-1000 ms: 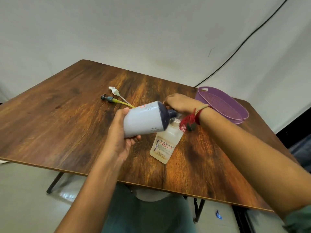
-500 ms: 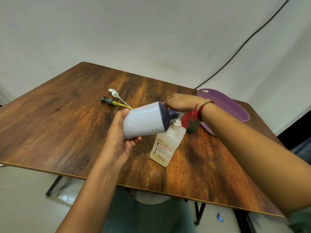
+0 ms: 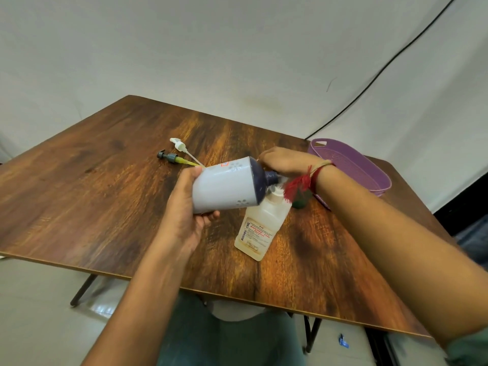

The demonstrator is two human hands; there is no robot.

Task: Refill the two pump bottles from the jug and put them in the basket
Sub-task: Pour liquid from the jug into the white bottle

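My left hand (image 3: 184, 220) grips a white jug (image 3: 224, 186) with a dark blue neck, tipped on its side. Its mouth points right, just above the neck of a clear pump bottle (image 3: 260, 228) with a printed label, standing open on the table. My right hand (image 3: 282, 162) curls around the jug's mouth and the bottle's top; what its fingers grip is hidden. A dark green thing (image 3: 301, 202) shows under that wrist, behind a red tassel. Two pump heads lie on the table: a white pump head (image 3: 178, 144) and a dark pump head (image 3: 169, 157) with a yellow tube.
A purple basket (image 3: 380, 188) sits on the wooden table (image 3: 92, 196) at the right, behind my right forearm. A black cable runs down the white backdrop to the table's far edge. The near table edge is close to my body.
Little has changed. The jug stays tipped over the clear bottle, and my right wrist has shifted slightly over the basket's near end.
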